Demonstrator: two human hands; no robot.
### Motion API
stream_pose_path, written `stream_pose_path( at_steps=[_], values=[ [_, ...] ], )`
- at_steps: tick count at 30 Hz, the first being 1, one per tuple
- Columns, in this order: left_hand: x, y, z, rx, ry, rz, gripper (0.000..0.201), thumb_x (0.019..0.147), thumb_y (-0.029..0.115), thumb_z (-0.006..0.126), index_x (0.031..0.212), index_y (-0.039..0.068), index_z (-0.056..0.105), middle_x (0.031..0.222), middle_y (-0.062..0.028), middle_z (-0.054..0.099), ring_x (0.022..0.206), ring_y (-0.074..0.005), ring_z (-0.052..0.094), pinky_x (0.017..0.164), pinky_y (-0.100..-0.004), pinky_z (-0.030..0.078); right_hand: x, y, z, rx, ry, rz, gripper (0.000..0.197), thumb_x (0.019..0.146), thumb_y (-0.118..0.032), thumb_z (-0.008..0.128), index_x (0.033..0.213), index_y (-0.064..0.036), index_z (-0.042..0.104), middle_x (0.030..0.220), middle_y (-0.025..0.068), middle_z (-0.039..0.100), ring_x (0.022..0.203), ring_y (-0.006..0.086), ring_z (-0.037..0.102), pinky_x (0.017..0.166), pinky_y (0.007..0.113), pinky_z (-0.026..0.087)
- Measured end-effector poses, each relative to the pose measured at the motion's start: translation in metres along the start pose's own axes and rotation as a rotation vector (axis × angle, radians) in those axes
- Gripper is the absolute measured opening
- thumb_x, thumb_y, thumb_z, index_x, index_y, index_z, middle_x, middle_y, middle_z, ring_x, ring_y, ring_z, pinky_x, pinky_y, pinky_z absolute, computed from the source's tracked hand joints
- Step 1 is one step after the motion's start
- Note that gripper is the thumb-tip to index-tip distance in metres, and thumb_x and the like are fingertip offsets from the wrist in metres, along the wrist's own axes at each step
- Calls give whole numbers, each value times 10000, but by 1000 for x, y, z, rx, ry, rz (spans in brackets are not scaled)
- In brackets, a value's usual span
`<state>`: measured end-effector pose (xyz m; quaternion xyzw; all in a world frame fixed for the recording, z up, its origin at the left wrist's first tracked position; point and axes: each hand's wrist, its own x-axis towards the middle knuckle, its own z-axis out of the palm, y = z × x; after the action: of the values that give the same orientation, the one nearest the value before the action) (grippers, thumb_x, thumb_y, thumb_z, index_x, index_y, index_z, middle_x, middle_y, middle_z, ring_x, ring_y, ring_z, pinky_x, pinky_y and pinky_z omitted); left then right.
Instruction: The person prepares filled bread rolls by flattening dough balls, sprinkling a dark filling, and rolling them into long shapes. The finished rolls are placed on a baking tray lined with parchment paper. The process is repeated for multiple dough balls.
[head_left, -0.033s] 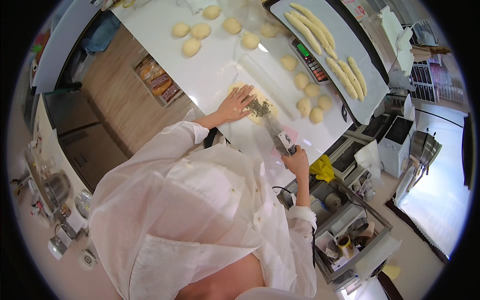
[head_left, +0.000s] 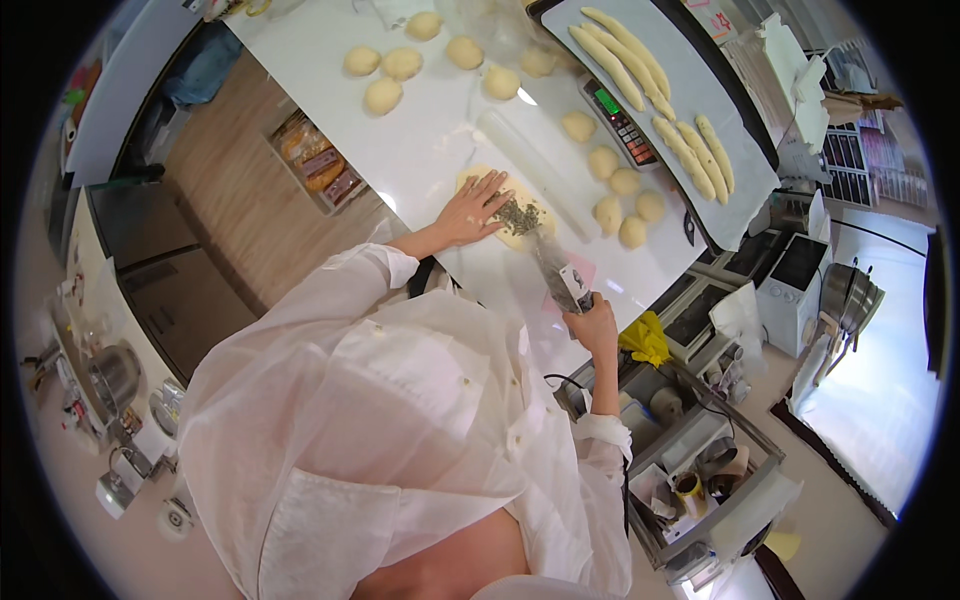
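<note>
A flattened piece of pale dough (head_left: 483, 179) lies on the white worktop, with dark crumbly bits (head_left: 519, 217) strewn over its middle. My left hand (head_left: 468, 212) rests on the dough with fingers stretched out, the fingertips at the edge of the crumbs. My right hand (head_left: 594, 324) is closed round the near end of a clear plastic bag (head_left: 558, 266) with dark contents. The bag's mouth touches or nearly touches the dough; I cannot tell which. Beneath the bag is a pink sheet (head_left: 583, 270). A pale rolling pin (head_left: 540, 175) lies just beyond the dough.
Several dough balls (head_left: 402, 63) sit at the far left, and more (head_left: 625, 181) at the right. Beside a scale (head_left: 622, 125), a lined baking tray (head_left: 667, 92) holds several long dough strips. A yellow bag (head_left: 645, 338) and cart (head_left: 690, 440) stand right of the worktop (head_left: 425, 150).
</note>
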<state>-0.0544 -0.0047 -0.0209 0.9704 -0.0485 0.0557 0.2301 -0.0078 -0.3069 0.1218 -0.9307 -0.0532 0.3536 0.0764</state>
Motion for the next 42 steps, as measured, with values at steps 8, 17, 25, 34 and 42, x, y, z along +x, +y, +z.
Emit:
stream_pose_path(
  at_steps=[8,17,25,34,42],
  values=[
    [8,16,5,-8,-104,157,618,905,396,544,1446,160,362,1558,-130,204,1438,-313,185,1133,-536,184,3,22,27,112,129,-97,633,609,-258,719,1161,7,557,1062,224,579,1019,400,556,874,453,478],
    [28,45,24,57,-209,308,645,927,449,499,1459,125,332,1571,-78,188,1453,-244,161,1161,-491,144,28,67,90,1068,458,-263,631,647,-23,696,1222,-41,438,1086,86,483,987,207,492,866,330,423],
    [35,62,35,43,-237,350,663,930,463,486,1467,117,309,1569,-78,194,1451,-242,167,1150,-502,169,93,84,86,1063,1107,-117,612,735,-20,710,1260,12,397,1182,135,496,1018,214,496,873,313,438],
    [43,-10,-20,88,68,69,374,829,191,631,1195,121,597,1265,-58,545,1181,-280,474,1003,-479,334,148,96,35,758,1143,-27,592,745,-5,712,1246,38,399,1212,190,447,1094,338,468,960,418,389],
    [72,-41,-20,-80,-21,84,238,761,166,704,997,138,685,937,-20,628,996,-231,530,865,-389,402,160,85,22,525,1048,-41,653,727,-50,726,1279,13,383,1297,244,403,1205,431,396,1014,479,362]
  ],
)
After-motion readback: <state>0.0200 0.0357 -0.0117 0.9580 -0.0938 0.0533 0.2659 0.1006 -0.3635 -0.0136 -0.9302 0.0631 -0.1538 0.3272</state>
